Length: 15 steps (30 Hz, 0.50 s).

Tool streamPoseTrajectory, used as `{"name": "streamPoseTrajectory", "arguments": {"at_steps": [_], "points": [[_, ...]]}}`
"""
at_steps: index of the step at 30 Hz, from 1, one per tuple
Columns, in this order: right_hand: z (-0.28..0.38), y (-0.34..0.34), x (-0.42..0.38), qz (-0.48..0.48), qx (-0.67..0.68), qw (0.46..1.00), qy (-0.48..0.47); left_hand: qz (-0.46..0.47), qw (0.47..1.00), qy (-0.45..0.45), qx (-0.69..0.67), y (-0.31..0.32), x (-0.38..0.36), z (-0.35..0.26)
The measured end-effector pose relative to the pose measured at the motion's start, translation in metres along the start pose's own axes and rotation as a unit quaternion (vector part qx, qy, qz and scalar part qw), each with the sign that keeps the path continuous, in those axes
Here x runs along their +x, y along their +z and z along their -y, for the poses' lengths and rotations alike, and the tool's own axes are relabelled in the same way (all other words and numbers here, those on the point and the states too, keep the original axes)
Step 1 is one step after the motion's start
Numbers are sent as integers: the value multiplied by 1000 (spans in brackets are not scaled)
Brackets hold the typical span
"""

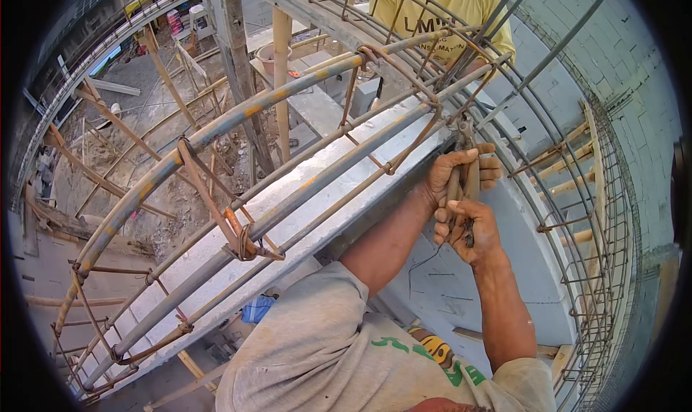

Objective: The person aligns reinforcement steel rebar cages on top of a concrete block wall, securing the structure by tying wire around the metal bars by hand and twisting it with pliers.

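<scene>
Metal pincers (473,175) stand nearly upright in front of me, their jaws against the reinforcing bars at a crossing of the cage. My left hand (448,173) is closed around the upper handles. Below it, my right hand (477,230) is closed at the lower handle ends. Some dark wire shows by the right fingers, and a thin wire (411,271) hangs down from there. The curved rebar cage (310,185), with rusty stirrups, runs from lower left up to the hands. How the jaws grip is too small to tell.
Beneath the cage lies a white beam-like surface (216,250). Another person in a yellow shirt (440,15) is behind the bars at the top. A second curved cage (602,268) and a block wall (613,59) stand right. Wooden props (282,87) and rubble are left.
</scene>
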State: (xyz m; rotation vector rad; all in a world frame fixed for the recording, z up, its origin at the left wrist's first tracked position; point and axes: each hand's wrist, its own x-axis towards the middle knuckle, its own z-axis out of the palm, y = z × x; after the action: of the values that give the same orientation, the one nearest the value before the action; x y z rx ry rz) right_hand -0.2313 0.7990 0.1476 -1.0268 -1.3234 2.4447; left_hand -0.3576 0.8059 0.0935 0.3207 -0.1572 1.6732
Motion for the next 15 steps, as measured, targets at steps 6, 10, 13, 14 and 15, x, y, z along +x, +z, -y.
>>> {"name": "streamPoseTrajectory", "arguments": {"at_steps": [6,10,13,14,15], "points": [[-11,-7,10,3,17,1000,17,53,997,-46,-14,-18,7,-4],[-21,-10,20,62,86,994,26,-43,994,-62,82,-8,1,-17],[-21,1,15,87,143,986,9,-129,960,-51,244,16,-7,-21],[-25,-8,19,136,170,976,10,-160,934,-66,311,27,-12,-25],[-25,-10,15,145,134,980,-3,-187,903,-81,377,33,-15,-26]]}}
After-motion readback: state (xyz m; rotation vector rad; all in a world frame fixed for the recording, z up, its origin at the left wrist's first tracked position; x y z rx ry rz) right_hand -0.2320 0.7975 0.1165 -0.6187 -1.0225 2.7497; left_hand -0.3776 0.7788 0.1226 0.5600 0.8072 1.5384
